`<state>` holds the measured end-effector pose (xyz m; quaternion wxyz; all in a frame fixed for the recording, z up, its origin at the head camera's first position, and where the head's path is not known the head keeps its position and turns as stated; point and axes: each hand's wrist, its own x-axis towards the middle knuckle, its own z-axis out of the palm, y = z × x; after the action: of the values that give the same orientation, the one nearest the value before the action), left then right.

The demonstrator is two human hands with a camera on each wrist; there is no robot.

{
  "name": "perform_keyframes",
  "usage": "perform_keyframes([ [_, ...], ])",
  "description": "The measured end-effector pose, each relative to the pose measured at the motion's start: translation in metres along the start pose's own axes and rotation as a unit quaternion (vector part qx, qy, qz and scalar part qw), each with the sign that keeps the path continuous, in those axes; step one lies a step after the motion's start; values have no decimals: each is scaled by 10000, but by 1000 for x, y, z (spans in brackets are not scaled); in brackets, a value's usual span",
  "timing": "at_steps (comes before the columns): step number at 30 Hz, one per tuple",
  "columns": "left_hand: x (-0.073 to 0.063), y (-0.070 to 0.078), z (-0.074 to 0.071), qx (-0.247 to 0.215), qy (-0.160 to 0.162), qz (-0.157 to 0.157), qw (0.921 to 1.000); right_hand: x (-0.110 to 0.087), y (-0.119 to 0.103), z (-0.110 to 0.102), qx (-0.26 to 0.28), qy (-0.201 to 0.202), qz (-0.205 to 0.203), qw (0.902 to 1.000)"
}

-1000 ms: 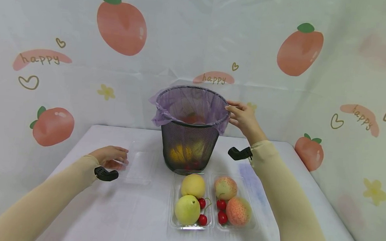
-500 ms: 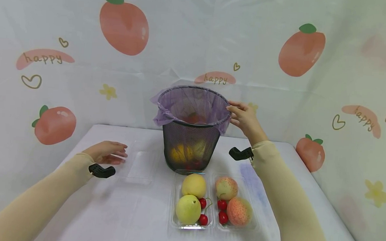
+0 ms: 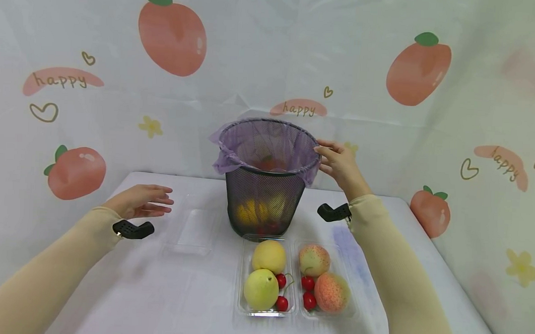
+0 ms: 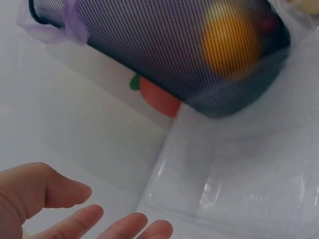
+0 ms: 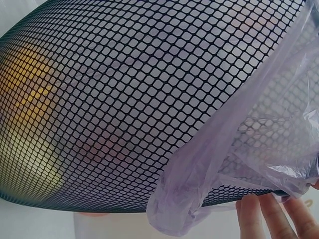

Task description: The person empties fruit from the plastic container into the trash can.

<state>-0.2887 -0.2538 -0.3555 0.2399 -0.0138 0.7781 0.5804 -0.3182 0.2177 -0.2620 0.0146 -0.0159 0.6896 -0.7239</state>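
Note:
In the head view, a black wire-mesh wastebasket [image 3: 248,183] stands upright on the table, lined with a purple plastic bag [image 3: 225,159] folded over its rim. Yellow and red fruit shows through the mesh. My right hand [image 3: 340,166] holds the rim's right side, thumb at the edge; in the right wrist view its fingers [image 5: 250,219] lie against the outside, just below the rim. My left hand [image 3: 140,200] hovers at the left with fingers spread, holding nothing. Beside it lies a clear plastic container [image 3: 193,234], seen closer in the left wrist view.
In front of the wastebasket sit two clear fruit trays. The left tray [image 3: 238,306] holds two yellowish fruits [image 3: 261,290] and two cherries [image 3: 281,303]. In the right tray [image 3: 350,312] are two peaches [image 3: 332,292] and two cherries. A fruit-print cloth [image 3: 237,44] hangs behind the table.
My left hand has moved left and away from me, off the clear container, and its fingers have straightened. The right hand stays at the wastebasket's rim.

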Motion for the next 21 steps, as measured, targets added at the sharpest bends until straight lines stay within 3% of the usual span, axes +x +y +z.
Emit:
perform_keyframes([
  [5,-6,8,13,-89,-176,238,9995,1,0,0,2,60,-20,10000],
  [11,-11,13,38,-137,-473,499,9975,0,0,0,-121,58,4,9999],
  [21,-16,14,81,-94,-857,661,9941,-1,0,-1,-137,45,-1,9999],
])
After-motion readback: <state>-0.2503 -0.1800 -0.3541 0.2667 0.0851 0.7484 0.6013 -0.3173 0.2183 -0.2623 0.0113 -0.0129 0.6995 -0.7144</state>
